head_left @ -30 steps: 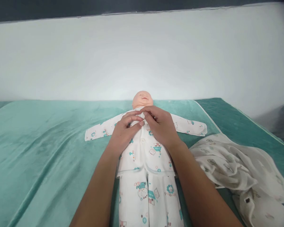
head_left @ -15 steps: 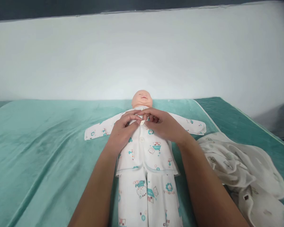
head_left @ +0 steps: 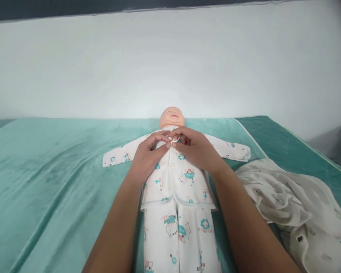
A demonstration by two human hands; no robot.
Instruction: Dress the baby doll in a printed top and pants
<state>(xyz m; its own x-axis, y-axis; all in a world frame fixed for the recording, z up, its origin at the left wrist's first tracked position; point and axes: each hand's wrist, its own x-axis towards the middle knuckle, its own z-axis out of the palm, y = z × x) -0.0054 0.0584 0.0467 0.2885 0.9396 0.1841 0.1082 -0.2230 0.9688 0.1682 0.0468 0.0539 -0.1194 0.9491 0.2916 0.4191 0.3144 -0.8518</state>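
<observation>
A baby doll (head_left: 172, 116) lies face up with its arms spread, dressed in a white printed button-up shirt (head_left: 184, 191) and matching trousers (head_left: 161, 246). At the chest, the fingertips of my left hand (head_left: 150, 153) pinch the shirt's front edge. My right hand (head_left: 197, 149) meets it from the other side, its thumb and forefinger closed on the same placket, where the cloth edge is lifted a little. The button there is mostly covered by my fingers. Lower down the front, another pale button (head_left: 172, 165) shows.
A crumpled white printed cloth (head_left: 281, 197) lies to the right, beside my right forearm. Under the doll is a pale green sheet (head_left: 59, 170), with a darker green cover (head_left: 287, 140) at the right. A white wall (head_left: 170, 57) stands behind.
The button between my fingertips was in plain sight earlier; now it is mostly hidden and the shirt's edge is raised there. Both hands have stayed at the chest.
</observation>
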